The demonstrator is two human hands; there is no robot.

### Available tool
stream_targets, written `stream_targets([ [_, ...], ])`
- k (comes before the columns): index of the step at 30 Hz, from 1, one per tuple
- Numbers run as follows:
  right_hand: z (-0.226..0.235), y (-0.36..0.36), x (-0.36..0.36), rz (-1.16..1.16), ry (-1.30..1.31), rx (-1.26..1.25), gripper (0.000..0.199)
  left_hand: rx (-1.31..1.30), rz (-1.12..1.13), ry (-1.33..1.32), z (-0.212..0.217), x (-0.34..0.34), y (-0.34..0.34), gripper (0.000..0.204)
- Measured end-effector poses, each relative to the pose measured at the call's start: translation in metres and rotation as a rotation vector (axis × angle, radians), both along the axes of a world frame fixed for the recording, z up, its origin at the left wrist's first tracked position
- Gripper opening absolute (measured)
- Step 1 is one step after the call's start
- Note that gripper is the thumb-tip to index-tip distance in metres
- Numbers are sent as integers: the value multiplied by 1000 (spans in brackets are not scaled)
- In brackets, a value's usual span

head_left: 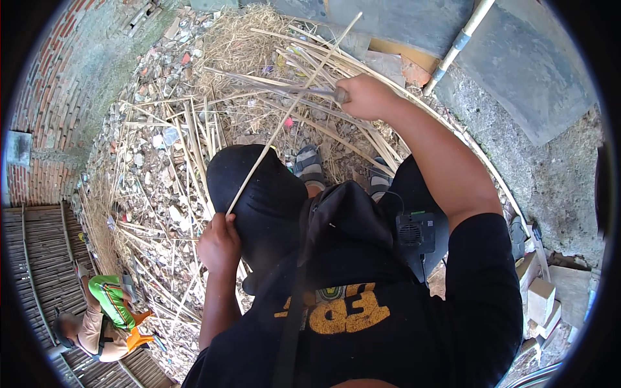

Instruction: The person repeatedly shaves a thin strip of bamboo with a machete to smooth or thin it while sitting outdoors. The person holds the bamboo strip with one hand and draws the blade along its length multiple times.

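Two bare hands work over littered ground: the left hand (218,244) is closed, thumb and fingers clamped on the near end of one long, pale strip (278,132), while the right hand (367,97) is wrapped firmly around the handle of one long-bladed knife (284,86). The strip slants from the left hand up past the near side of the right; the blade, pointing left from the right hand, crosses it, though whether the two touch cannot be told. Loose strips (191,136), too many to count, lie beyond and beside the left hand and around the right. One heap of straw (239,39) sits ahead and left of the right hand. Two sandals (309,165) show between the hands, and one black device (414,233) rests bodyward of the right. One pole (459,48) leans beyond the right hand. Well left of the left hand, one other person (97,333) sits beside something orange (138,333).
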State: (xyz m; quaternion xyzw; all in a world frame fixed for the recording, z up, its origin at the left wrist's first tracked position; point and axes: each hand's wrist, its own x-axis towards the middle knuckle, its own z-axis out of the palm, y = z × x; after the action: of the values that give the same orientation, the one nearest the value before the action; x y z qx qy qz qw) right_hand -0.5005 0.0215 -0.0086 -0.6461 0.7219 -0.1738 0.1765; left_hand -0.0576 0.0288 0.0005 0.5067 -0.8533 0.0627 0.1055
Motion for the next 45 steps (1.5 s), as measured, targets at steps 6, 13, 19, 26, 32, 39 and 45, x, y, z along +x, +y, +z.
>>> stream_targets([
  [6, 1, 0, -8, -9, -6, -27, 28, -13, -25, 17, 0, -4, -3, 27],
  [13, 18, 3, 21, 71, 47, 8, 25, 21, -6, 31, 1, 2, -2, 29],
  [19, 3, 6, -15, 11, -43, 27, 25, 28, -32, 28, 2, -5, -5, 29],
  [26, 1, -1, -13, -13, -138, 19, 36, 80, 33, 61, -4, 0, -1, 32],
  [32, 0, 8, -27, -36, -43, 124, 41, 362, 153, -46, 27, -9, -12, 36],
  [39, -2, 6, -19, -56, -256, 109, 24, 560, 16, 132, 35, 3, -26, 41],
  [45, -10, 3, -29, -23, -204, 89, 17, 588, -27, 162, 41, 7, -29, 41],
])
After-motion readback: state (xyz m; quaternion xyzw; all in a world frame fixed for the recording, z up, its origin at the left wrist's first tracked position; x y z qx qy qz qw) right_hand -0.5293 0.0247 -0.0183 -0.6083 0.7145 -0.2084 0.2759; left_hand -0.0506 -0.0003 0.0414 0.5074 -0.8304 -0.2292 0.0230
